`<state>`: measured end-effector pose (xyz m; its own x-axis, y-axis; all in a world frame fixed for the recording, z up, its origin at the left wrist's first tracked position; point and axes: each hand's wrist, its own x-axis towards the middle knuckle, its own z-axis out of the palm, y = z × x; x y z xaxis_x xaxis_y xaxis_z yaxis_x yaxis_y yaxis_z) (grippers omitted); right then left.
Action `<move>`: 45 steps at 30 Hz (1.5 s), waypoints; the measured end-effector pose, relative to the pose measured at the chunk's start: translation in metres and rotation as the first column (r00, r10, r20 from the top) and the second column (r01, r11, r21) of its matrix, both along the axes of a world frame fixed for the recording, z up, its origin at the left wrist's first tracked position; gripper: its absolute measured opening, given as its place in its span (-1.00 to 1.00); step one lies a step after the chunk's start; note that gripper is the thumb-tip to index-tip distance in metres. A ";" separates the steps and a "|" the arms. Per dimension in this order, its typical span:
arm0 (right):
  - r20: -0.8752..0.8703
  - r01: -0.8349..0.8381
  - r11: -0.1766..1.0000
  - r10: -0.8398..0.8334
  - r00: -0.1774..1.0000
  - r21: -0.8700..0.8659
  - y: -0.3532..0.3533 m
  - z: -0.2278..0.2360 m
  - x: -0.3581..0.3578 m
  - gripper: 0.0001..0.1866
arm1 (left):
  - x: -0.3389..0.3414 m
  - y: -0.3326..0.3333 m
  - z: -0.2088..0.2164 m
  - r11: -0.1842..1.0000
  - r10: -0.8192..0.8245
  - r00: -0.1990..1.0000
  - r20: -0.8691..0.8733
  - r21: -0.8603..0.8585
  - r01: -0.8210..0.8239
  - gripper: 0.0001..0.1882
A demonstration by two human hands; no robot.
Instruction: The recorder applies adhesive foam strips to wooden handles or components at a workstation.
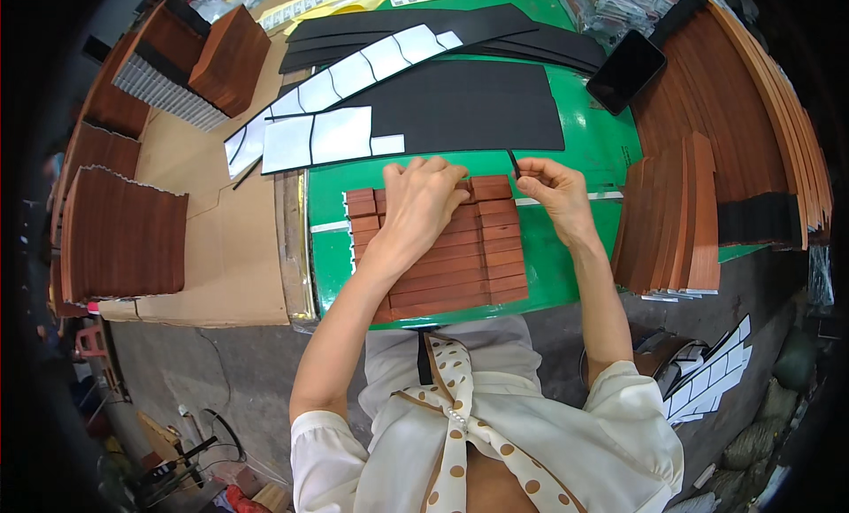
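In front of me lies a block of reddish-brown wood-grain strips (442,261), set side by side in rows on the green tabletop. My left hand (418,199) rests on its far part, fingers bent round the end of a brown strip, thumb on the near side; the fingertips are partly hidden. Off the block's far right corner, my right hand (559,195) is closed in a pinch on a thin black strip (514,164), which points up and away from the thumb and forefinger. Just beyond both hands lies a black foam sheet (478,106) with white-backed pieces (318,140) over its left end.
Stacks of brown wood-grain panels stand at left (124,234) on cardboard (230,248) and at right (668,217). A black phone (626,71) leans by the right stack. More black sheets (424,35) lie at the back. White-backed pieces (712,376) show low at right.
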<state>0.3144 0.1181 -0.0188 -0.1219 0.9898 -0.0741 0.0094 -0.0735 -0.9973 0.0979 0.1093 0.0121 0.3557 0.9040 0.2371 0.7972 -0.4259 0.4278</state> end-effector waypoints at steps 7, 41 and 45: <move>-0.412 0.035 0.983 -0.108 0.905 -0.180 0.015 -0.028 -0.008 -0.72 | 0.007 0.016 -0.019 0.992 0.052 0.992 0.115 -0.121 -0.038 -0.82; 0.642 -0.354 0.831 -0.004 0.767 0.428 0.034 0.005 -0.014 -0.82 | 0.001 0.025 -0.027 0.987 0.114 0.967 0.226 -0.135 -0.084 -0.80; 0.649 -0.363 0.826 -0.006 0.761 0.432 0.034 0.004 -0.014 -0.81 | 0.001 0.025 -0.028 0.990 0.100 0.969 0.226 -0.119 -0.075 -0.80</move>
<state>0.3001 0.1523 -0.0147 -0.4116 0.8598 0.3021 0.5709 0.5017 -0.6499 0.0988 0.1343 -0.0158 0.2212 0.9541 0.2021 0.7032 -0.2996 0.6448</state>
